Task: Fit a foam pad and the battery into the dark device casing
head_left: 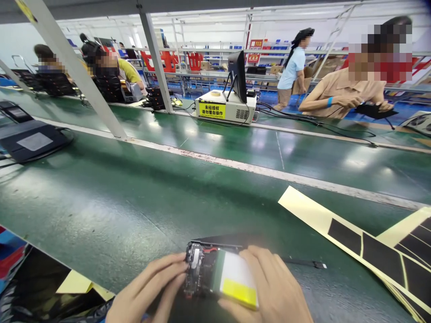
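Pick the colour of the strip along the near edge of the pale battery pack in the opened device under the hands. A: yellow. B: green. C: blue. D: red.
A: the battery pack in the opened device, held between the left hand and right hand, has a yellow strip along its near edge.

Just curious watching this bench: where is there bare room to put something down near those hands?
The green belt lies bare ahead of the left hand and right hand, up to the white stripe. It is crowded right, where the backing sheets with black patches lie, and around the opened device the hands hold.
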Tool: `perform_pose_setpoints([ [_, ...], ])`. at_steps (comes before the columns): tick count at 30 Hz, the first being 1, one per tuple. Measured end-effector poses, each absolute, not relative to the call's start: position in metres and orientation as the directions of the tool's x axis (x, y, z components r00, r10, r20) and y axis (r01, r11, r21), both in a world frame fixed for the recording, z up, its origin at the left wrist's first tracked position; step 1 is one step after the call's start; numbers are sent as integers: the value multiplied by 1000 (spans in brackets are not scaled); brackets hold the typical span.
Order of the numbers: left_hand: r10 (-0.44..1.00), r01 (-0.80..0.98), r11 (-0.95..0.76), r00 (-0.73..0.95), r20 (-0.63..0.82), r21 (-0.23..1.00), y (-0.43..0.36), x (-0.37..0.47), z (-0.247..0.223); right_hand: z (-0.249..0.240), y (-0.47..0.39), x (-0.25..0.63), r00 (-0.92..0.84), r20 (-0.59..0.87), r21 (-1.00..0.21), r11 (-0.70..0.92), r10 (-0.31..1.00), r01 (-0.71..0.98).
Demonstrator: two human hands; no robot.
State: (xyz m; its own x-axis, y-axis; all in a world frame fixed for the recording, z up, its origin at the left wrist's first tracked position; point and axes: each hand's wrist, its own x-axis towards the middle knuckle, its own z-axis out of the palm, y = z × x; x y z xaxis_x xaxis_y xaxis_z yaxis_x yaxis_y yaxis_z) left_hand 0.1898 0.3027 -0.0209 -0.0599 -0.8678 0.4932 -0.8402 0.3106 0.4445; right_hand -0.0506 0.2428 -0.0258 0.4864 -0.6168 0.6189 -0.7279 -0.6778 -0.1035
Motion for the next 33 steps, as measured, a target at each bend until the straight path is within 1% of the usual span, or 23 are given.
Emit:
perform_pose_setpoints([
  [2, -915, -813, 332, -153, 374, 478, 285, 193, -8, -22, 241, -50, 501, 624, -92, -694, -599, -714],
  [4, -941, -774, 339, -264, 213, 535, 271, 194, -1, -17, 238, -50, 514, 612, -116, -711, -601, -693],
  [6, -940, -750, 318, -331, 87, 580, 262, 195, 2, -13, 233, -50, 535, 594, -146, -735, -600, -662],
  [9, -936, -753, 275, -352, -13, 598, 258, 195, 2, -11, 226, -51, 576, 585, -158, -777, -571, -609],
  [12, -919, -729, 261, -388, -69, 633, 255, 194, 5, -16, 225, -50, 592, 602, -155, -805, -536, -572],
  [14, -913, -699, 259, -402, -67, 667, 254, 194, 8, -22, 228, -50, 562, 604, -196, -789, -564, -582],
  [17, -921, -674, 269, -390, -22, 688, 254, 196, 9, -27, 236, -48, 501, 558, -292, -721, -662, -628],
  [20, -921, -676, 291, -390, 6, 677, 257, 199, 4, -27, 242, -46, 470, 524, -340, -681, -710, -649],
  [23, -922, -691, 333, -381, 68, 641, 259, 200, -2, -26, 242, -45, 461, 518, -368, -674, -720, -640],
  [27, -911, -677, 385, -387, 141, 628, 258, 200, -6, -30, 240, -45, 491, 560, -308, -718, -667, -624],
  [30, -911, -634, 385, -378, 165, 671, 257, 199, -6, -32, 239, -45, 538, 573, -243, -755, -618, -609],
  [33, -921, -591, 349, -359, 151, 727, 258, 199, -5, -30, 238, -43, 580, 568, -215, -785, -584, -581],
])
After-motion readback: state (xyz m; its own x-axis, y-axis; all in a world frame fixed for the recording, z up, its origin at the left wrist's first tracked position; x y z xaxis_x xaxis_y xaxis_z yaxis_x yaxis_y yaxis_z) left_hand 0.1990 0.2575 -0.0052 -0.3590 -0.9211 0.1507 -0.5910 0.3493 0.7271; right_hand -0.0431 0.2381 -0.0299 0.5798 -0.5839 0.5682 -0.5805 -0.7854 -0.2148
